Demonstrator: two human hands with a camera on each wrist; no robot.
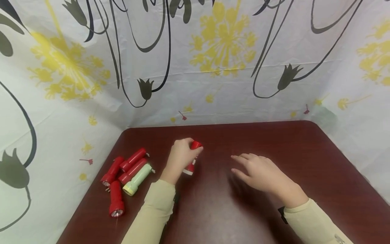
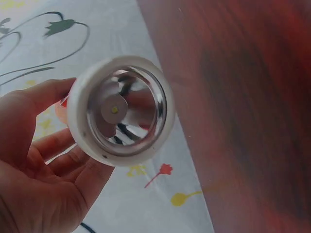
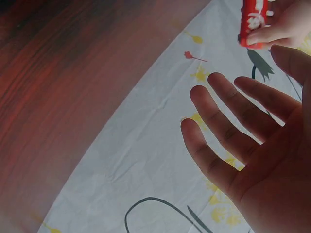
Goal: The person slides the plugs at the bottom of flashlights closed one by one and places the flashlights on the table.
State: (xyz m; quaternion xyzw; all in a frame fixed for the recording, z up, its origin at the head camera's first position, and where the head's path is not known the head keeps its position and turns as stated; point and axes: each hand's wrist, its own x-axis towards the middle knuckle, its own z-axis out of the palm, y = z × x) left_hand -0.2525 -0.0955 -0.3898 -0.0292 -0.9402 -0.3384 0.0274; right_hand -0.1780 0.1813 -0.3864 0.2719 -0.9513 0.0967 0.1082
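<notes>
Holding the right grip (image 1: pixel 263 173) spread, carrying nothing, above the surface (image 1: pixel 332 186) at near right. Pinching a red-and-white flashlight (image 1: pixel 191 166) in the left grip (image 1: pixel 182 154), slightly farther, at the middle, pointing the lens (image 2: pixel 114 110) to the near side. Probably needing a steady thumb-and-finger hold round it, leaving the lens untouched, and moving slowly to avoid slipping. Counting at left, near to far: one red flashlight (image 1: pixel 116 198), one pale green flashlight (image 1: pixel 138 179), three more red flashlights (image 1: pixel 133 160); reaching six including the held one.
</notes>
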